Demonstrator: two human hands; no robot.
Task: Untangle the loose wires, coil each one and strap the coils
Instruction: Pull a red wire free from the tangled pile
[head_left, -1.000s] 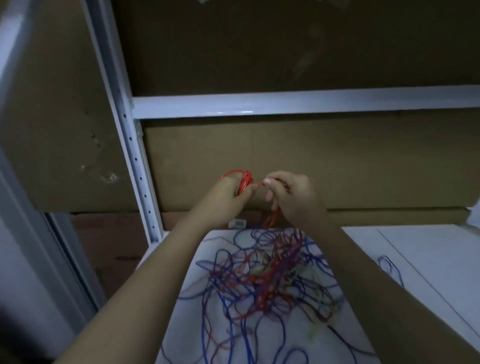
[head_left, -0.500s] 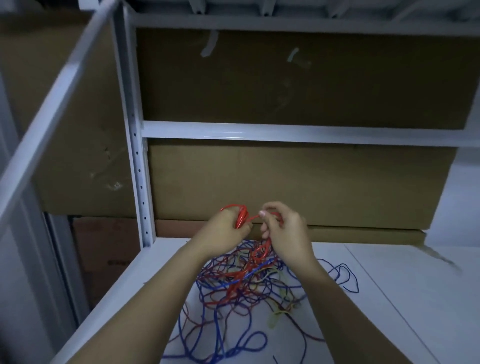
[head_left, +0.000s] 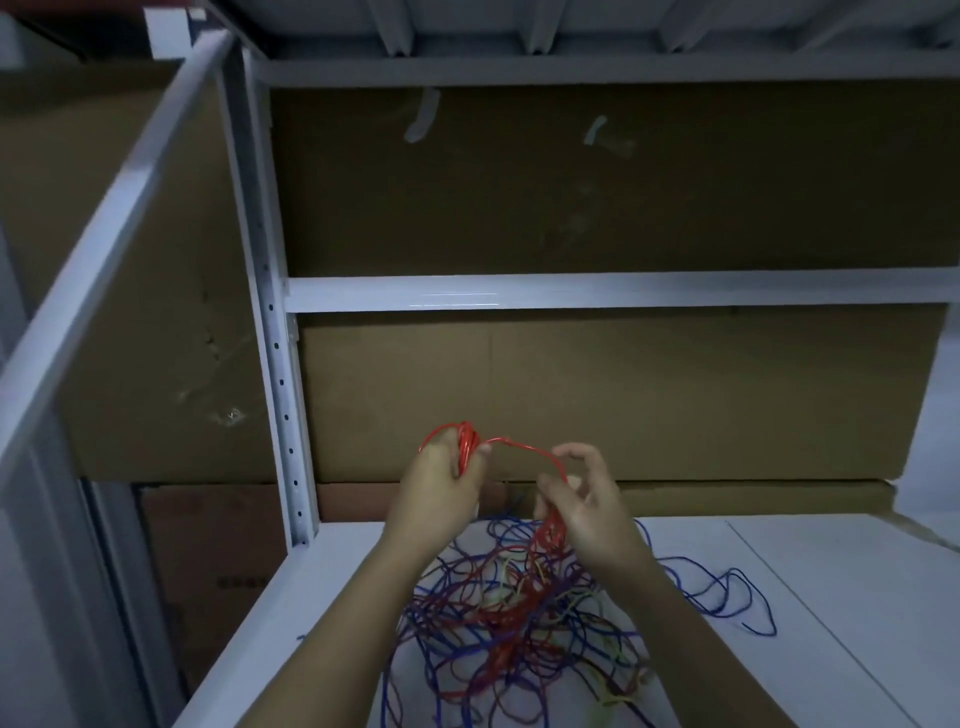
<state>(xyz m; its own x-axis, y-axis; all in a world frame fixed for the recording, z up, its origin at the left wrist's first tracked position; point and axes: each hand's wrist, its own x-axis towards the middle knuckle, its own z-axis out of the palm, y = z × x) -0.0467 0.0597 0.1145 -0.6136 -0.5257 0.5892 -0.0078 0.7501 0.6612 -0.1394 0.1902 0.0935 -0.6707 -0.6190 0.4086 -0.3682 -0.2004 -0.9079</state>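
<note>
While left hand (head_left: 441, 483) grips a part-wound red coil (head_left: 462, 447) & right hand (head_left: 587, 499) fingers pinch its strand, tangle (head_left: 519, 623) at lower centre is mostly unsorted, no straps yet.

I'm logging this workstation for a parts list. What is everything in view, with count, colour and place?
red wire coil: one, red, held up in the left hand, a strand running to the right hand
wire tangle: one pile, blue, red and yellowish, on the shelf surface
shelf surface: one, white, below the hands
shelf frame: white upright and crossbars, left and behind
cardboard panels: several, brown, behind the frame
left hand: grips the coil
right hand: pinches the red strand
</note>
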